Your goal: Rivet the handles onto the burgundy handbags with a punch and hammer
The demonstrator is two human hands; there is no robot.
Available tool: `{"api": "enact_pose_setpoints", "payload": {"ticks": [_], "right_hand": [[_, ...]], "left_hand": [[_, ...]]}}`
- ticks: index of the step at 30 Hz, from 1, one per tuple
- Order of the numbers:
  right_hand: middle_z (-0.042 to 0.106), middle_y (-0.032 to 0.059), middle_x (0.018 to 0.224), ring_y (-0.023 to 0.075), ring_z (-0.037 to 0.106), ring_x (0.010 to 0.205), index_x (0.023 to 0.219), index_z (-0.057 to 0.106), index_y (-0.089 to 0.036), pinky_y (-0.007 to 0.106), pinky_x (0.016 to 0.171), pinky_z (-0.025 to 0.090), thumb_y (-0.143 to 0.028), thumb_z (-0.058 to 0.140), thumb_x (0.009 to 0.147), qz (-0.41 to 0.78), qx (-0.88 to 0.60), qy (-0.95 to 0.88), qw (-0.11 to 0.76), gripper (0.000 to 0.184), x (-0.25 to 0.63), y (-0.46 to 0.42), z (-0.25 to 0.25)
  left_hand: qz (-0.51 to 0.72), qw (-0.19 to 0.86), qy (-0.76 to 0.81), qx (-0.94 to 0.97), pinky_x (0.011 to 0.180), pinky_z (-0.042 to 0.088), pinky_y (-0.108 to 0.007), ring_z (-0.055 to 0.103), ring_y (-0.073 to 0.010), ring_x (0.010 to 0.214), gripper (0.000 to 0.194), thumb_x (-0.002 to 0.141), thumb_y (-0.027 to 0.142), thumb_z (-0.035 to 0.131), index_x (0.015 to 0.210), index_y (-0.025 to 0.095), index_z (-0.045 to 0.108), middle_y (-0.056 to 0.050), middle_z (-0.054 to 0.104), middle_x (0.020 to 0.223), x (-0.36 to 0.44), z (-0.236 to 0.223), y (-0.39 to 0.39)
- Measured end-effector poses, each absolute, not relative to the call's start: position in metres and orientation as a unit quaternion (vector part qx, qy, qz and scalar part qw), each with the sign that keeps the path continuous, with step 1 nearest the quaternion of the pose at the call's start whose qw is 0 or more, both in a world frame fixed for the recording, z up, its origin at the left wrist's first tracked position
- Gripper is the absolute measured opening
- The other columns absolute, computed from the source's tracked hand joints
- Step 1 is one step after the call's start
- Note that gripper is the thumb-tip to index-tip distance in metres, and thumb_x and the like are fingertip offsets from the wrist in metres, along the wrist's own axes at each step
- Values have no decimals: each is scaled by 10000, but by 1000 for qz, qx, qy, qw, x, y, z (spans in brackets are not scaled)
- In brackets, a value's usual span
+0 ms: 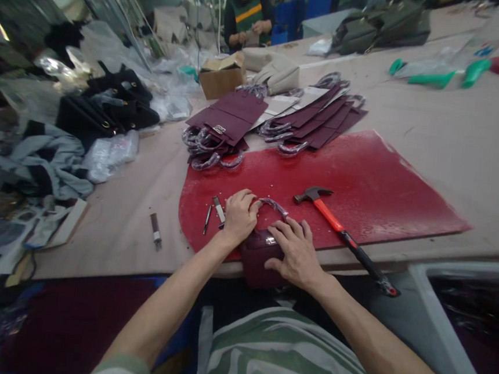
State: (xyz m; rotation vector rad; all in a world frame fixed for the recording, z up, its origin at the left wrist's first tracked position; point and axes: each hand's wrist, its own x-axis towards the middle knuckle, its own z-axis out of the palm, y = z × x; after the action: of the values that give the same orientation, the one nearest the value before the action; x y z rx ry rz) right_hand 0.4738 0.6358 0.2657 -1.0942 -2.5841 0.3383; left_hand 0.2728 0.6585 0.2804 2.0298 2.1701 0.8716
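Note:
A burgundy leather bag piece (264,270) with a silver metal clasp (270,241) lies at the table's front edge, its lower part hanging over. Its curved handle (274,203) is wrapped in clear plastic film. My left hand (241,216) is closed around the handle's left end. Spread fingers of my right hand (296,250) rest on the bag piece beside the clasp and the handle's right end. A claw hammer (329,217) with a red and black grip lies to the right. Left of my left hand are a thin metal punch (207,219) and a flat metal tool (218,211).
A red mat (384,187) lies under the work. Beyond it are stacks of burgundy bag pieces (229,115) and a cardboard box (222,75). Another metal tool (155,231) lies left. Black bags (108,105) pile up at left; a grey bin (431,307) stands right. A person (249,15) works opposite.

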Motion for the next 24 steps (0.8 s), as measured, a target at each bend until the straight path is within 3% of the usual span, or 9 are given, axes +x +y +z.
{"api": "enact_pose_setpoints", "payload": {"ticks": [3,9,14,20,24], "right_hand": [[528,102,1411,347,385,1333,1331,572,-225,579,1161,164,-475,756,785,126,-407,-891,154,628,470,637,269],[540,93,1395,342,380,1339,1322,585,-240,557,1179,144,-461,725,809,120,-412,-888,165,576,470,635,265],[548,108,1374,357,385,1326,1329,590,-234,583,1184,122,-484,706,819,103,-412,-890,163,580,470,631,266],[430,101,1511,413,229,1426,1327,611,-249,650,1166,36,-549,657,841,71,-366,-920,120,573,460,640,275],[503,82,1463,364,304,1395,1397,556,-250,613,1177,67,-493,622,890,103,-344,-928,100,567,455,644,270]], "left_hand": [[270,26,648,712,1123,367,-427,526,-254,1265,221,939,301,584,1106,176,658,-118,611,1311,264,279,613],[183,34,658,730,1211,224,-580,399,-376,1393,710,765,466,776,1343,130,535,-180,507,1454,271,268,553],[188,54,672,714,1229,199,-591,387,-367,1410,685,768,452,777,1340,152,548,-153,520,1454,273,261,555],[202,50,668,714,1248,168,-587,308,-358,1466,695,782,389,768,1378,131,521,-155,492,1480,272,254,551],[197,45,671,713,1242,169,-601,283,-368,1477,702,788,410,764,1379,116,522,-174,451,1510,271,254,550]]}}
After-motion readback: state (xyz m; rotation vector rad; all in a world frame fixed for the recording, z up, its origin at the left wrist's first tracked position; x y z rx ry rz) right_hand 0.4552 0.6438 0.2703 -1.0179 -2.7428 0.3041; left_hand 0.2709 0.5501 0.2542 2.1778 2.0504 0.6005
